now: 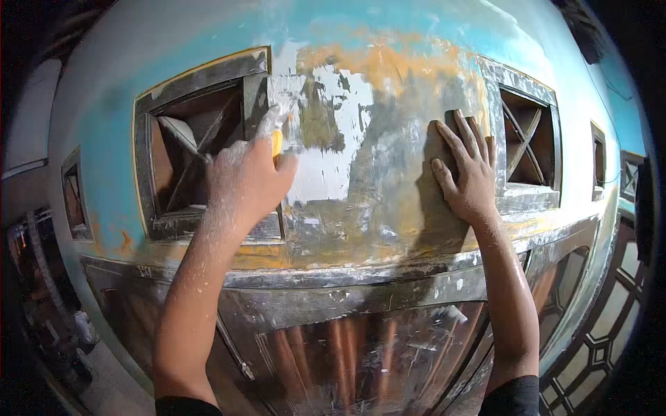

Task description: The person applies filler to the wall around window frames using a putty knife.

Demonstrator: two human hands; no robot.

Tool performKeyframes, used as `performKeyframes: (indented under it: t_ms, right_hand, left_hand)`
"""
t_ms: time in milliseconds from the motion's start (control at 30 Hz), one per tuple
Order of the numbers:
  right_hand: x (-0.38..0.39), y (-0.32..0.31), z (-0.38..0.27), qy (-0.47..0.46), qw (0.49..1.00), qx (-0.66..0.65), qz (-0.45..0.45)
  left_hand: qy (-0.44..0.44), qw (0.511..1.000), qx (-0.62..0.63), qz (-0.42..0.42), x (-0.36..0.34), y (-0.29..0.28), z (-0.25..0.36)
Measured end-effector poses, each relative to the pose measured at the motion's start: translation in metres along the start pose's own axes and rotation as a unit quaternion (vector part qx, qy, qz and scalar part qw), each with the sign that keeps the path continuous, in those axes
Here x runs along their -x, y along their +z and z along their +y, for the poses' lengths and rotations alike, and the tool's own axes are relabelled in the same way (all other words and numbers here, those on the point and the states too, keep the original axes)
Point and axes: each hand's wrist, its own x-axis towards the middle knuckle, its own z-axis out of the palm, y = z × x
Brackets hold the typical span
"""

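Observation:
My left hand (244,182), dusted with white powder, grips a putty knife (284,104) with a yellow handle. Its wide metal blade lies flat against the wall, beside a patch of fresh white filler (326,173). My right hand (466,166) rests flat on the wall (388,90) with fingers spread, to the right of the patch and holding nothing. The wall is turquoise with scraped grey and orange areas between the two hands.
Square vent openings with crossed bars sit left (198,149) and right (527,142) of the hands. A grey ledge (361,274) runs below them, above a glazed window frame (361,353) smeared with filler. A dark lattice grille (603,340) stands at lower right.

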Motion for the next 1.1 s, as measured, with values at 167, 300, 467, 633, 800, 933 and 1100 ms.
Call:
performKeyframes:
  t_ms: [167,300,467,633,800,933,1100]
  right_hand:
    - [-0.002,-0.001,-0.002,0.001,1.000,0.004,-0.004]
    - [0.000,-0.005,-0.002,0.012,1.000,0.008,-0.010]
    - [-0.002,-0.001,-0.004,0.006,1.000,0.007,-0.007]
    - [0.004,-0.006,-0.001,0.009,1.000,0.017,-0.007]
    - [0.000,0.000,-0.006,0.008,1.000,0.000,-0.010]
    - [0.003,-0.004,0.000,0.011,1.000,0.015,-0.006]
    - [0.001,-0.004,-0.007,0.010,1.000,0.014,-0.007]
  left_hand:
    - [0.022,0.998,0.049,0.034,-0.022,0.002,-0.009]
    - [0.005,1.000,-0.012,0.003,-0.019,-0.007,0.003]
    - [0.017,0.996,-0.085,-0.028,-0.043,-0.024,0.003]
    - [0.024,0.998,-0.052,-0.012,-0.027,-0.012,0.013]
    - [0.024,0.998,-0.064,0.012,-0.049,-0.022,0.006]
    - [0.014,0.998,-0.054,-0.018,-0.047,-0.022,0.020]
    - [0.014,0.998,-0.059,0.002,-0.048,-0.018,0.015]
